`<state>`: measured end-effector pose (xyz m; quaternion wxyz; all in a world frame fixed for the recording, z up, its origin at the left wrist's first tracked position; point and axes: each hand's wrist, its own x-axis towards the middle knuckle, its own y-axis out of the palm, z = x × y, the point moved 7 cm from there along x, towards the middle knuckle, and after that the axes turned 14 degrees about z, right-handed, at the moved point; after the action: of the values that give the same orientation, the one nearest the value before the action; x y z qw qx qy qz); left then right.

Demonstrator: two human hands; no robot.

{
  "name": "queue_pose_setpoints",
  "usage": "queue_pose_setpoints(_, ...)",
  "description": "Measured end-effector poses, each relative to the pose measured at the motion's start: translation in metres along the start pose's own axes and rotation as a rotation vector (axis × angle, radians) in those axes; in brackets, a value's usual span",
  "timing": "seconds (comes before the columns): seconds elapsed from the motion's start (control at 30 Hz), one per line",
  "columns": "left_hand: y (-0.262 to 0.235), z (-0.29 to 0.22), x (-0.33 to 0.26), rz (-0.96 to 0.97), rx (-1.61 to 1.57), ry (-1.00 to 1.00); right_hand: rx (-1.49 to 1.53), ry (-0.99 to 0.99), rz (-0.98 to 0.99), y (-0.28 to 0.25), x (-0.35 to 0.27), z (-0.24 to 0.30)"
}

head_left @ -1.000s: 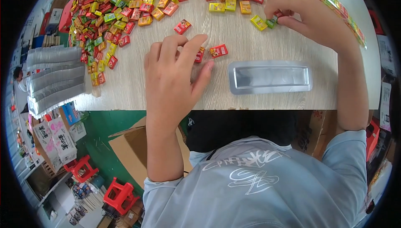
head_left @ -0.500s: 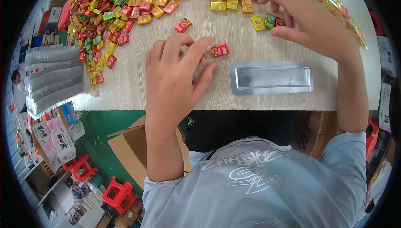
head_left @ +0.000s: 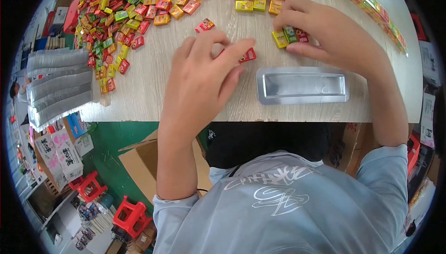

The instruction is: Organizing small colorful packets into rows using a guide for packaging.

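Note:
My left hand (head_left: 202, 75) hovers over the table with thumb and forefinger apart. Its forefinger partly covers a small red box (head_left: 249, 55), and another bit of red shows beneath the finger. One more red box (head_left: 205, 25) lies just beyond the knuckles. At the right, my right hand (head_left: 327, 38) has forefinger and thumb closed about a short row of small boxes: a yellow box (head_left: 279, 39), a green box (head_left: 290, 34) and a red box (head_left: 302, 36). Nearer me lies a clear plastic tray (head_left: 303, 101) with a long, shallow hollow.
A big heap of small coloured boxes (head_left: 134, 10) covers the far left. A smaller cluster (head_left: 253, 5) is at the far middle. Long packed rows of boxes (head_left: 371, 12) lie at the right edge. Stacked clear trays (head_left: 60, 86) stand at the left edge.
My right hand has moved left and a little nearer, and the yellow, green and red boxes have shifted with it. My left hand has moved right, over the red box.

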<state>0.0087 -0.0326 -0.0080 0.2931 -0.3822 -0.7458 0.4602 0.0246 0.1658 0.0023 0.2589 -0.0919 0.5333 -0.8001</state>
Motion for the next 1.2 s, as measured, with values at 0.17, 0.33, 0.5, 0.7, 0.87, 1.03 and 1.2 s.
queue_pose_setpoints(0.17, 0.003, 0.000, 0.010, -0.052, -0.177, -0.054, 0.000, -0.061, 0.061, 0.006, 0.001, 0.006)
queue_pose_setpoints(0.33, 0.009, -0.001, 0.019, -0.072, -0.196, -0.144, 0.056, -0.026, 0.046, 0.008, 0.004, 0.008)
queue_pose_setpoints(0.5, 0.009, -0.001, 0.023, -0.108, -0.116, -0.268, 0.108, -0.009, 0.055, 0.010, 0.005, 0.005)
queue_pose_setpoints(0.7, 0.006, 0.003, 0.014, -0.037, -0.270, -0.208, 0.118, 0.006, 0.050, 0.009, 0.005, 0.005)
queue_pose_setpoints(0.87, -0.003, 0.014, 0.012, -0.014, -0.166, -0.139, 0.098, -0.015, 0.031, 0.009, 0.005, 0.007)
queue_pose_setpoints(1.03, -0.012, 0.010, 0.030, 0.089, -0.125, -0.052, 0.044, -0.140, 0.065, 0.010, 0.004, 0.014)
queue_pose_setpoints(1.2, -0.007, 0.007, 0.034, 0.120, -0.109, 0.055, -0.009, -0.255, 0.132, 0.009, 0.005, 0.025)
